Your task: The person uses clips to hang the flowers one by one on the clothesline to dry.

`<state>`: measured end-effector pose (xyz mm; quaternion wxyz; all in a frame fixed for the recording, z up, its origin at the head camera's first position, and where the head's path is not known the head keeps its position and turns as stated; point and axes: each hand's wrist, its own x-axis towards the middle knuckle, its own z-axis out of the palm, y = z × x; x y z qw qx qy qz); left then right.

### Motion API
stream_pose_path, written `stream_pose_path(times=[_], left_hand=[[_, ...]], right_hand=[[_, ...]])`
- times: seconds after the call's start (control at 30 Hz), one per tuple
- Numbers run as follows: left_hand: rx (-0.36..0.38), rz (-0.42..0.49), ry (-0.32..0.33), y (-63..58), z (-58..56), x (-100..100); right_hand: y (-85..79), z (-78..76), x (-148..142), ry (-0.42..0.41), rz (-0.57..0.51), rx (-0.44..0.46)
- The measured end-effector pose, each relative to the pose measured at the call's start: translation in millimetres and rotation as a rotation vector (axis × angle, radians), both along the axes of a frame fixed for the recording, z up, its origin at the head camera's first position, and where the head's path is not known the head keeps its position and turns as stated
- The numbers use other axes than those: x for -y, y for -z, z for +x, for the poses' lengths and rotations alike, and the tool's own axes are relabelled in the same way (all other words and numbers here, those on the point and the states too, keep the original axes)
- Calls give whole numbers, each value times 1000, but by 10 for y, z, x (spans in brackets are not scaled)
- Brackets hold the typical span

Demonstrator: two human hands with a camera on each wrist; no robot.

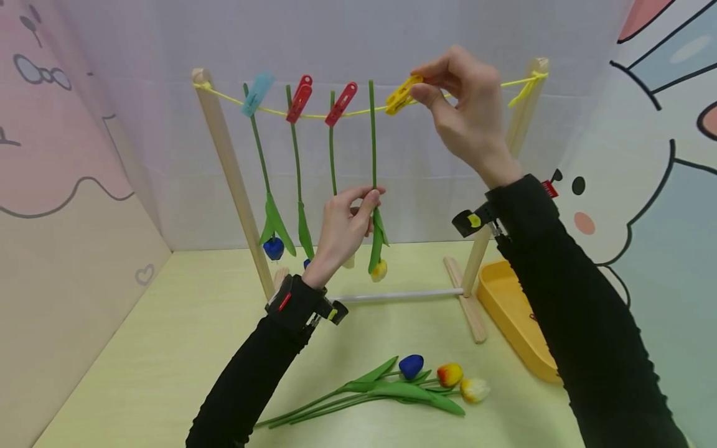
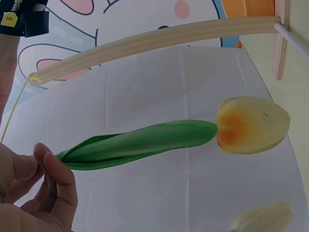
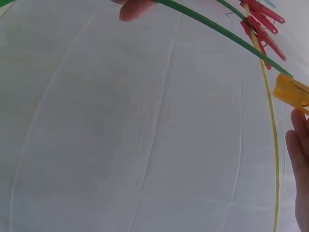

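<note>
My left hand (image 1: 347,224) pinches the stem of an artificial tulip (image 1: 378,269), held upside down with its stem end rising past the yellow line (image 1: 358,113). In the left wrist view its pale yellow bloom (image 2: 251,125) shows an orange base. My right hand (image 1: 465,112) pinches a yellow clothespin (image 1: 402,96) at the line, just right of that stem. Whether the clothespin's jaws grip the line cannot be told. Further left, a blue clothespin (image 1: 257,94) and two red clothespins (image 1: 299,99) hold tulip stems at the line; my left hand partly hides those flowers.
Wooden posts (image 1: 232,180) carry the line, joined low down by a white rod (image 1: 403,295). On the table (image 1: 185,348) lie several tulips (image 1: 411,391) with blue, red-yellow and white blooms. A yellow tray (image 1: 515,323) stands at right, partly behind my right sleeve.
</note>
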<state>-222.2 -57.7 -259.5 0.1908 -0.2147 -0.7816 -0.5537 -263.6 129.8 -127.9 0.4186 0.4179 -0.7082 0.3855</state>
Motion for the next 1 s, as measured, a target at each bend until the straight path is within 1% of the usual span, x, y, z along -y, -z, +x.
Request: stream_pose_path(times=[0.1, 0.27, 0.4, 0.5, 0.67, 0.8, 1.0], left_hand=[[8, 4, 3, -2, 3, -3], [18, 13, -8, -15, -8, -6], [22, 16, -15, -31, -14, -11], [26, 19, -17, -38, -12, -13], [31, 22, -27, -33, -23, -5], [34, 11, -36, -28, -30, -3], [38, -1, -38, -34, -28, -2]], right_hand=[[-35, -3, 38, 27, -32, 63], [-114, -15, 89, 49, -36, 135], [-175, -13, 124, 65, 9, 182], [-213, -12, 149, 92, 43, 227], [-253, -28, 180, 113, 65, 305], [-264, -49, 192, 114, 71, 325], [-268, -65, 208, 115, 82, 325]])
